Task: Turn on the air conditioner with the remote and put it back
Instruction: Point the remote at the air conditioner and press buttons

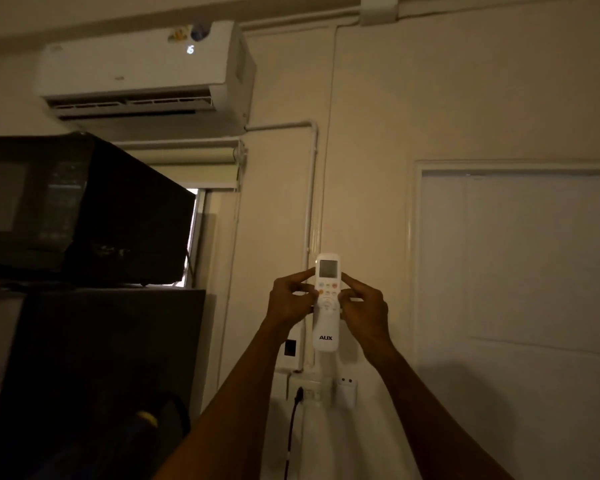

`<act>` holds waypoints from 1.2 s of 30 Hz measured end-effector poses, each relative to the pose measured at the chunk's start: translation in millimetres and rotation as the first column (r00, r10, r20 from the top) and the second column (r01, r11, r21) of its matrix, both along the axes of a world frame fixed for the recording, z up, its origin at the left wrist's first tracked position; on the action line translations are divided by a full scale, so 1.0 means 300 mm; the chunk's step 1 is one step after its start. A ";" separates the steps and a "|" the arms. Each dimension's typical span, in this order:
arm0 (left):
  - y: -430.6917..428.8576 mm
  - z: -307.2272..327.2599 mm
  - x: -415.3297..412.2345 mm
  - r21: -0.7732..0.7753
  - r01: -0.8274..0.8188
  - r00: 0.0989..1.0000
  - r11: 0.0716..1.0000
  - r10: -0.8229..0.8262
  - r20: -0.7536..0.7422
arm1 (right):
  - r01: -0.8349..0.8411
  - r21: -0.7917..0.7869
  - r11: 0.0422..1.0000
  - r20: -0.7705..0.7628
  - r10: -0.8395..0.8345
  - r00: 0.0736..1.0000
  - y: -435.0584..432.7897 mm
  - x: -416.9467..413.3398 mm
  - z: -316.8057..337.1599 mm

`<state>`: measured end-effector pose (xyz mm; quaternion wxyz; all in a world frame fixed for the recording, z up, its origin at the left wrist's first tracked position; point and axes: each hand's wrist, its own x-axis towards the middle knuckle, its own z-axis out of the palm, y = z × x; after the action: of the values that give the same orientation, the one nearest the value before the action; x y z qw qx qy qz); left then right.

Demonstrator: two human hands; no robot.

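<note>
A white remote (326, 327) with a small grey screen and the letters AUX stands upright against the wall, low in the middle of the view. My left hand (291, 299) grips its left edge and my right hand (362, 308) grips its right edge, fingers on the button area. High on the wall at the upper left hangs the white air conditioner (142, 74). A lit digit glows on its front panel and its bottom flap looks open. Whether the remote sits in a wall holder is hidden by the hands and the remote.
A black microwave (77, 206) sits on a dark fridge (94, 375) at the left. Wall sockets (312, 389) with a black plugged cable (291, 431) lie below the remote. A white door (520, 271) is at the right, and a window with a roller blind (187, 161) is beside the microwave.
</note>
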<state>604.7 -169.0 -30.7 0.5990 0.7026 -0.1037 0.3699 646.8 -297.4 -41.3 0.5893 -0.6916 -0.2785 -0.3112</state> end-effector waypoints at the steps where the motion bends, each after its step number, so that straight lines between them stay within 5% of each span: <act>1: 0.000 0.012 -0.035 -0.004 0.009 1.000 1.000 -0.009 -0.004 | 0.010 -0.001 1.000 -0.002 -0.010 1.000 0.001 -0.037 0.007; 19: 0.167 0.106 -0.722 0.006 0.179 0.983 0.984 -0.179 -0.035 | 0.046 0.035 0.998 -0.025 -0.045 0.999 0.141 -0.731 0.102; 36: 0.244 0.113 -1.291 0.060 0.125 0.992 0.990 -0.123 -0.024 | -0.023 0.045 0.999 -0.061 0.025 0.998 0.214 -1.303 0.121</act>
<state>217.5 -95.9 3.2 0.6002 0.7165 -0.1523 0.3214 255.7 -233.2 -4.9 0.6164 -0.6843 -0.2617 -0.2887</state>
